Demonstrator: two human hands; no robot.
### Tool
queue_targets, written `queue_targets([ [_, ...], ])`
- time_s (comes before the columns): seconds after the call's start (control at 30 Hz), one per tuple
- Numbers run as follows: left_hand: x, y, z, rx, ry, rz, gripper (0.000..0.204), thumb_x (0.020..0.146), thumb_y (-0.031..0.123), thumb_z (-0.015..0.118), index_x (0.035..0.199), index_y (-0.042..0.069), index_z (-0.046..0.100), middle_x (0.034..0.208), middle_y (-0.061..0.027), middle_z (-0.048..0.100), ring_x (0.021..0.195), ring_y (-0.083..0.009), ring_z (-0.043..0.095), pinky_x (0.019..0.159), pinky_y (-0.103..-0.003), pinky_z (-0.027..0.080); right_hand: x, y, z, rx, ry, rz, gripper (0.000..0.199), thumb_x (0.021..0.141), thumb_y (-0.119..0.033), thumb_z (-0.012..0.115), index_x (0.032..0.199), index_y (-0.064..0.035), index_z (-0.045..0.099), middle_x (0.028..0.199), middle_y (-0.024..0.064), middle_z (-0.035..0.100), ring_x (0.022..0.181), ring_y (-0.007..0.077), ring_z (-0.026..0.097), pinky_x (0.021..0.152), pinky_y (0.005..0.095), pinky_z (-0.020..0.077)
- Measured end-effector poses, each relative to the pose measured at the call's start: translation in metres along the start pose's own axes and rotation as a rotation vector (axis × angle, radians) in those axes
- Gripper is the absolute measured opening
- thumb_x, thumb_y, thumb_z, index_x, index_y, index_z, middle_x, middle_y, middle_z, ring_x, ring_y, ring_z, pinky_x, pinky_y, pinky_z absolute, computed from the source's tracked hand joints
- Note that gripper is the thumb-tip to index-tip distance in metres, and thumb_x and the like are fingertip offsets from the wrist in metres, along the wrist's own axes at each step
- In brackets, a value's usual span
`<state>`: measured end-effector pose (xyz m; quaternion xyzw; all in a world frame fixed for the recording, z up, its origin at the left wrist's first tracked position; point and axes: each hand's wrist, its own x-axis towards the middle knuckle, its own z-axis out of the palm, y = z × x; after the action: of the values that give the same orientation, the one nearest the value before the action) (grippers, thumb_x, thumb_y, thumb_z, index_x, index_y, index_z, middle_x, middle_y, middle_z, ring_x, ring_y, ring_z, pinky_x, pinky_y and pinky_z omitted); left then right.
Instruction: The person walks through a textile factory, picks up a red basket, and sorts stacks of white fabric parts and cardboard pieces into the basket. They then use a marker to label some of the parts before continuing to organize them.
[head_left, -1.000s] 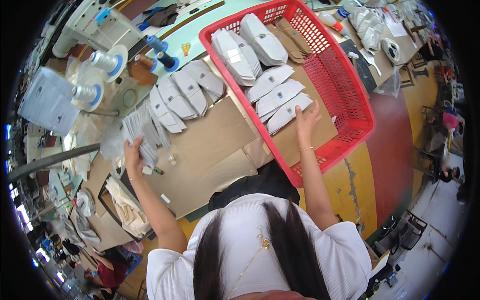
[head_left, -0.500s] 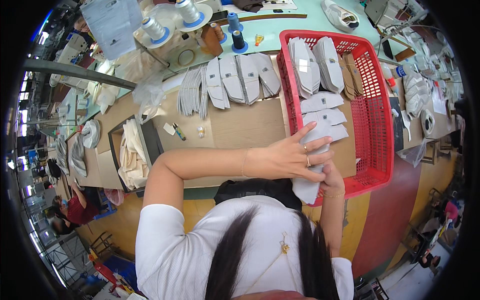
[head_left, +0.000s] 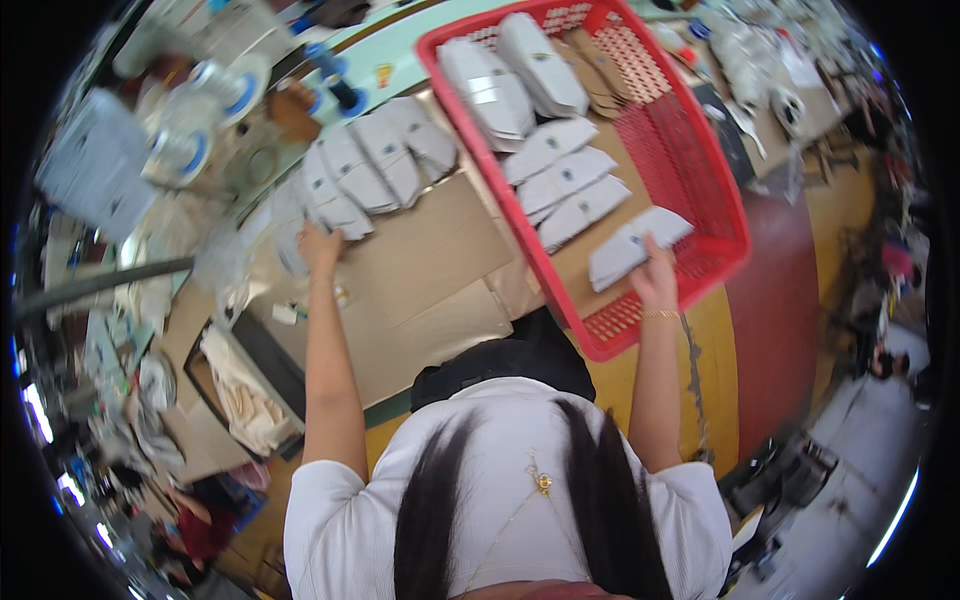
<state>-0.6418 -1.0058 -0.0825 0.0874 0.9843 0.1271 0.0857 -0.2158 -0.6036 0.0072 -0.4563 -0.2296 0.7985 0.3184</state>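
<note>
Right grip (head_left: 655, 274) holds pale bundle (head_left: 620, 254), open room toward basket's left rim (head_left: 546, 276).

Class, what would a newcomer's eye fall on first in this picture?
First, the red basket right of centre. Next, the right hand, holding a grey bundle at the basket's near end. Then the left hand, at the left end of a row of grey bundles.

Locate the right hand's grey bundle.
In the head view, the right hand holds the grey bundle right of centre, at the near end of the red basket, apart from its other grey bundles.
</note>
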Motion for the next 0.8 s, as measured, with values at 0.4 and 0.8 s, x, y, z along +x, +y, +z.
queue_targets([
  [0.4, 0.036, -0.019, -0.012, -0.058, -0.157, 0.030, 0.060, 0.073, 0.024, 0.070, 0.122, -0.007, 0.053, 0.116, -0.0266, 0.060, 0.107, -0.0390, 0.059, 0.091, -0.042, 0.046, 0.062, 0.061, -0.019, -0.241, 0.296, 0.293, 0.040, 0.098, -0.018, 0.051, 0.136, -0.0213, 0.037, 0.130, 0.0082, 0.050, 0.111, 0.0278, 0.055, 0.090, 0.0638, 0.0430],
  [0.8, -0.049, -0.034, -0.114, -0.869, -0.402, -0.399, 0.042, 0.087, 0.015, 0.067, 0.123, 0.002, 0.049, 0.103, -0.0056, 0.060, 0.088, -0.0182, 0.061, 0.076, -0.035, 0.050, 0.051, 0.085, -0.014, -0.485, 0.303, 0.115, 0.055, 0.094, -0.017, 0.059, 0.140, -0.0158, 0.030, 0.117, 0.0085, 0.057, 0.101, 0.0252, 0.060, 0.083, 0.0500, 0.0512],
])
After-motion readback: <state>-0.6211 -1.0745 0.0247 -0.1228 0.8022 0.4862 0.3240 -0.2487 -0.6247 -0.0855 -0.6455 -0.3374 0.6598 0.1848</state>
